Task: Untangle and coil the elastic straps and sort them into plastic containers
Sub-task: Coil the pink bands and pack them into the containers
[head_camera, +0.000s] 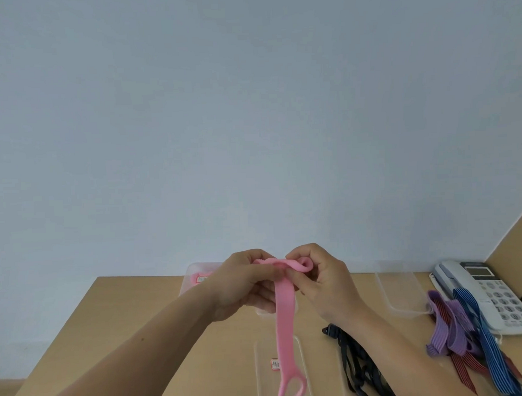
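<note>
- The pink strap (pixel 285 313) is held up over the table (pixel 133 323); its top end is bunched between both hands and the rest hangs straight down, ending in a loop at the lower edge of the view
- The left hand (pixel 242 285) has its fingers curled inward and pinches the strap's upper end
- The right hand (pixel 323 285) has thumb and forefinger closed on a small fold of the strap, the other fingers bent in behind it
- This looks like the first turn of a coil, so most of the strap is not yet wound
- The strap appears light, flat, soft and limp, and being elastic it will likely stretch under a pull and spring open if let go
- The best hold is probably a pinch across the flat width at the rolled end, with the other hand feeding the tail under gentle tension so that it lies untwisted
- A clear container (pixel 194 280) behind the left hand seems to hold something pink, which makes it the likely place for this strap
- A second container (pixel 401 293) stands to the right, near a telephone (pixel 494 292)
- A purple strap (pixel 450 324), a blue strap (pixel 481 338) and a dark red strap (pixel 463 365) lie heaped together by the telephone, and a black strap (pixel 360 370) lies beside the right forearm, all unsorted
</note>
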A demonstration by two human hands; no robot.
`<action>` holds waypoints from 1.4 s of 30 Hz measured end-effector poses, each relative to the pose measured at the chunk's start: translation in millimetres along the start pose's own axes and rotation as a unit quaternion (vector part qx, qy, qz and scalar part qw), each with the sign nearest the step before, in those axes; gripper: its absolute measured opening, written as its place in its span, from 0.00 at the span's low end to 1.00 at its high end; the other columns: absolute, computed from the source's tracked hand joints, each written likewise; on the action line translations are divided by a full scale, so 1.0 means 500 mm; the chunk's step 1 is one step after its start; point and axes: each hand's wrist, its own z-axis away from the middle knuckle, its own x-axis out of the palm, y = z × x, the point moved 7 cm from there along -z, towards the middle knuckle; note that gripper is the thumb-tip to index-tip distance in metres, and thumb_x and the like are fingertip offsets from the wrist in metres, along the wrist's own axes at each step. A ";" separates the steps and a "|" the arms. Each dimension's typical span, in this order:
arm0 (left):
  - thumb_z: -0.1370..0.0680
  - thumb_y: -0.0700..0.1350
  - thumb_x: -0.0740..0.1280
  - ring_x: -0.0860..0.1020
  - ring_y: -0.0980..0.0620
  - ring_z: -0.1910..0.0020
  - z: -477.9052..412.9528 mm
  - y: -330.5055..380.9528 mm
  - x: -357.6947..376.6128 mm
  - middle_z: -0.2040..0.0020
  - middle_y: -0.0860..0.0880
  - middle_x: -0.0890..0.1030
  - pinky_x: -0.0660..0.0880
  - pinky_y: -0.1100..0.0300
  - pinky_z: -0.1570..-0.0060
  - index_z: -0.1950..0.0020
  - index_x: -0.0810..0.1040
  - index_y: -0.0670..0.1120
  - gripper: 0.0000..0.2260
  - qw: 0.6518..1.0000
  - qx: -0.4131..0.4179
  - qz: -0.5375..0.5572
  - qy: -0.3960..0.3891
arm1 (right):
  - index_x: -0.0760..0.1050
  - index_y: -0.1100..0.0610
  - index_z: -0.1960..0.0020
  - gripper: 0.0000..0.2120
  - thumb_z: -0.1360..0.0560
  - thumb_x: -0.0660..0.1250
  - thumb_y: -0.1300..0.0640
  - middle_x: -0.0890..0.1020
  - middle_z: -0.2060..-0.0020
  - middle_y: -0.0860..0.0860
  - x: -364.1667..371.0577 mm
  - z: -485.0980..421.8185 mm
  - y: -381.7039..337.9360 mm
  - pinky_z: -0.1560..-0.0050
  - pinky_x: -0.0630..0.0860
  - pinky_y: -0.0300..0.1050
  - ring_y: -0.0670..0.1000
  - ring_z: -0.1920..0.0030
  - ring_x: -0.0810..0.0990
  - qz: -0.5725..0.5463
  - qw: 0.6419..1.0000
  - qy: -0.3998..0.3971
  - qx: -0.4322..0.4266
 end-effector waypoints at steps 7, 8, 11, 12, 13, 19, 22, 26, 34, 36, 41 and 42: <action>0.25 0.49 0.70 0.82 0.39 0.56 -0.009 0.004 0.001 0.53 0.36 0.83 0.81 0.50 0.55 0.44 0.78 0.35 0.18 0.999 0.002 0.054 -0.004 | 0.77 0.43 0.53 0.11 0.24 0.71 0.60 0.82 0.60 0.45 -0.002 -0.008 0.000 0.67 0.80 0.40 0.49 0.64 0.82 0.022 1.000 0.009 -0.009; 0.23 0.47 0.68 0.82 0.39 0.57 -0.011 0.003 -0.001 0.54 0.36 0.83 0.81 0.49 0.55 0.46 0.78 0.35 0.15 0.998 0.004 0.057 0.003 | 0.78 0.44 0.53 0.10 0.24 0.71 0.60 0.82 0.59 0.45 -0.001 -0.008 0.004 0.66 0.81 0.40 0.48 0.62 0.83 0.014 1.000 0.005 -0.006; 0.22 0.40 0.69 0.83 0.39 0.56 -0.012 0.002 -0.005 0.54 0.35 0.83 0.80 0.43 0.49 0.48 0.77 0.38 0.06 0.998 0.015 0.065 0.010 | 0.79 0.47 0.53 0.10 0.24 0.70 0.62 0.83 0.58 0.47 0.003 -0.008 0.020 0.63 0.81 0.44 0.49 0.62 0.83 -0.038 0.999 -0.014 0.021; 0.23 0.38 0.69 0.84 0.38 0.56 -0.011 0.002 -0.004 0.53 0.34 0.84 0.80 0.44 0.50 0.47 0.77 0.38 0.07 0.997 0.021 0.073 0.007 | 0.79 0.48 0.52 0.11 0.24 0.70 0.65 0.83 0.59 0.48 0.005 -0.007 0.025 0.62 0.80 0.44 0.49 0.62 0.82 -0.070 0.997 -0.027 0.035; 0.24 0.36 0.70 0.84 0.37 0.56 -0.011 0.004 -0.005 0.53 0.33 0.84 0.81 0.45 0.52 0.46 0.76 0.37 0.08 0.996 0.027 0.080 0.006 | 0.79 0.49 0.51 0.13 0.25 0.69 0.67 0.83 0.58 0.49 0.006 -0.006 0.030 0.61 0.79 0.44 0.49 0.62 0.82 -0.095 0.993 -0.043 0.049; 0.26 0.32 0.72 0.84 0.33 0.56 -0.013 0.012 -0.021 0.54 0.32 0.83 0.82 0.45 0.55 0.44 0.76 0.37 0.11 0.994 0.080 0.054 0.053 | 0.77 0.58 0.45 0.11 0.27 0.69 0.64 0.85 0.56 0.57 0.010 -0.008 0.035 0.57 0.81 0.46 0.58 0.59 0.84 -0.174 0.975 -0.073 0.115; 0.26 0.34 0.73 0.84 0.35 0.54 -0.010 0.011 -0.018 0.54 0.34 0.84 0.82 0.45 0.54 0.45 0.77 0.37 0.12 0.992 0.102 0.048 0.052 | 0.79 0.59 0.45 0.07 0.23 0.69 0.61 0.86 0.60 0.56 0.013 -0.012 0.036 0.61 0.80 0.43 0.57 0.61 0.84 -0.146 0.979 -0.060 0.126; 0.26 0.38 0.74 0.84 0.36 0.51 -0.008 -0.009 -0.016 0.53 0.39 0.85 0.80 0.42 0.47 0.37 0.74 0.40 0.19 0.996 0.065 0.056 0.038 | 0.81 0.57 0.47 0.06 0.23 0.70 0.60 0.84 0.64 0.56 0.011 -0.010 0.039 0.64 0.77 0.41 0.52 0.67 0.80 -0.109 0.986 -0.060 0.114; 0.23 0.39 0.71 0.82 0.35 0.46 0.006 -0.019 -0.009 0.48 0.34 0.83 0.78 0.42 0.42 0.38 0.73 0.37 0.16 0.998 0.024 0.048 -0.014 | 0.80 0.48 0.47 0.07 0.22 0.68 0.59 0.85 0.62 0.44 0.017 0.003 0.032 0.62 0.77 0.35 0.43 0.64 0.83 -0.011 0.996 -0.062 0.064; 0.23 0.38 0.71 0.81 0.34 0.45 0.007 -0.022 -0.010 0.47 0.33 0.83 0.79 0.42 0.43 0.38 0.73 0.38 0.15 0.998 0.019 0.054 -0.016 | 0.80 0.47 0.46 0.09 0.22 0.69 0.59 0.85 0.61 0.42 0.016 0.006 0.026 0.59 0.78 0.34 0.43 0.61 0.84 0.009 0.997 -0.056 0.048; 0.25 0.39 0.71 0.78 0.29 0.42 0.011 -0.022 -0.002 0.44 0.31 0.81 0.80 0.43 0.47 0.38 0.75 0.39 0.16 0.997 -0.008 0.075 -0.024 | 0.81 0.49 0.44 0.10 0.24 0.71 0.59 0.84 0.55 0.40 0.006 0.011 0.007 0.51 0.79 0.37 0.43 0.52 0.82 0.059 0.998 -0.021 -0.004; 0.25 0.39 0.70 0.78 0.29 0.42 0.011 -0.019 0.001 0.44 0.31 0.81 0.79 0.41 0.44 0.39 0.77 0.39 0.15 0.996 -0.007 0.080 -0.027 | 0.81 0.49 0.44 0.11 0.24 0.71 0.60 0.83 0.55 0.41 0.005 0.012 0.003 0.53 0.79 0.36 0.44 0.52 0.82 0.061 0.998 -0.017 -0.014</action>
